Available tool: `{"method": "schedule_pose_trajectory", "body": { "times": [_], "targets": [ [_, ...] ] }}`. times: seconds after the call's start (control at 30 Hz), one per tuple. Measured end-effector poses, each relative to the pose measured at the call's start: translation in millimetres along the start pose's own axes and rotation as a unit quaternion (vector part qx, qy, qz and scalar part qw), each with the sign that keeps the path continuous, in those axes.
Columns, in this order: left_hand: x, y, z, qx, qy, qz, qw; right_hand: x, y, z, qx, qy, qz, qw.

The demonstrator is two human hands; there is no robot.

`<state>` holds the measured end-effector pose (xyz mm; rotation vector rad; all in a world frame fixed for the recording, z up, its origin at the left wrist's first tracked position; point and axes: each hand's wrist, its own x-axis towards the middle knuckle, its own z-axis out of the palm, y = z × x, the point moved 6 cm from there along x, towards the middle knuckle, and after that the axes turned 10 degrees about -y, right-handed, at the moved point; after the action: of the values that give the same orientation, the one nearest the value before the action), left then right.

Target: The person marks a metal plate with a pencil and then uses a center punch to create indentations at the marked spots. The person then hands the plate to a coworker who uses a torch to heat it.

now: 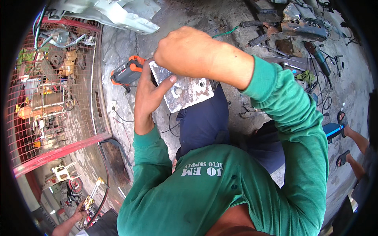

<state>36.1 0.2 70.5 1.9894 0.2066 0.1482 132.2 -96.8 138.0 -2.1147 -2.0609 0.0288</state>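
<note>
A scuffed, patchy-white metal plate (188,93) sits aslant over the navy-trousered knee (204,124)

This is a workshop, of the kind where vehicles or machinery get repaired. The bare, stained concrete floor (350,82) doubles as a bench: at far right lie wrenches (277,51), a teal power grinder (318,57) and a heavy dark steel piece (303,29), with loose cables trailing among them. A pale shaped metal panel (114,15) sits at far left, and nearer, also left, stands an orange-and-black boxy machine (128,70). Behind a red-framed mesh screen (63,153) is a jumble of hardware — perhaps engine parts, though the wire blurs it. A red-rimmed wheel (75,185) shows at near left — seemingly a motorcycle's.
</note>
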Motion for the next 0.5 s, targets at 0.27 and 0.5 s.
{"method": "schedule_pose_trajectory", "body": {
  "times": [0.27, 0.5],
  "targets": [
    [-1, -4, -1, 0.013, -0.004, -0.013, 1.000, -1, 1, 7, -0.035, -0.040, 0.023, 0.998],
    [4, 3, 6, 0.006, -0.006, 0.003, 1.000, -5, 7, 10, 0.006, -0.029, 0.026, 0.999]
  ]
}}
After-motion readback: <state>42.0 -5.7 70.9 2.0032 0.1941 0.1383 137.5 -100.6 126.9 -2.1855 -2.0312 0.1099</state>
